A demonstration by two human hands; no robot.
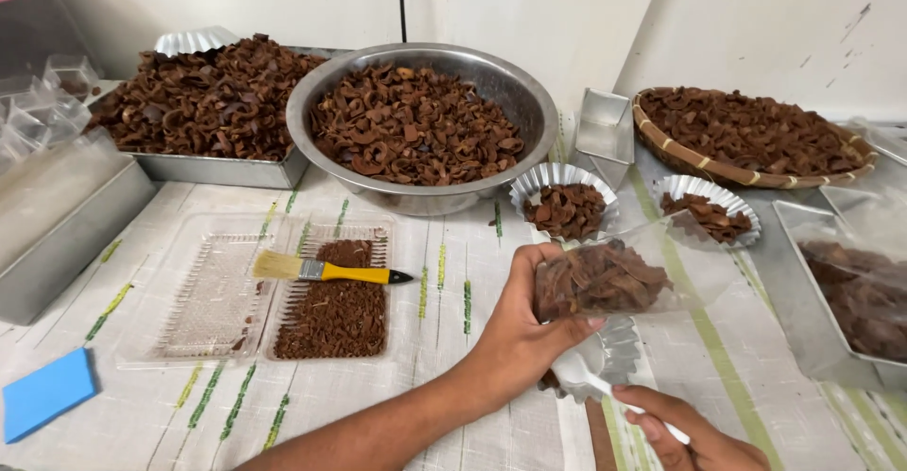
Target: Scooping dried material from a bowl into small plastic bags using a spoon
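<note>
Clear plastic pouch (605, 277) packed with brown dried shell pieces sat in the left hand (515, 339), held just above the striped tablecloth (435, 376), right of centre and in front of the two small fluted tins. The fingers of that hand were closed round the pouch's near end, thumb on top, so the bag lay roughly level with its mouth turned toward the right. The right hand (685, 433), low at the frame's edge, was closed on a thin white handle (628, 405), seemingly a small scoop or spoon, whose end reached into an empty fluted foil cup (605, 358) lying just beneath the pouch. To do this step well, it looked wise to keep the pouch tilted mouth-up so the brittle pieces did not spill, to hold it over the foil cup so any strays landed there, and to grip the film lightly enough not to crush the contents. Supplies stood close by: a filled fluted tin (565, 205) and a second one (707, 211) just behind the pouch, a large steel bowl (420, 117) heaped with the same pieces, a metal tray (213, 112) at left and a woven basket (751, 136) at right. A yellow-handled brush (326, 269) rested across a clear ribbed tray (274, 287), well apart from both hands.
</note>
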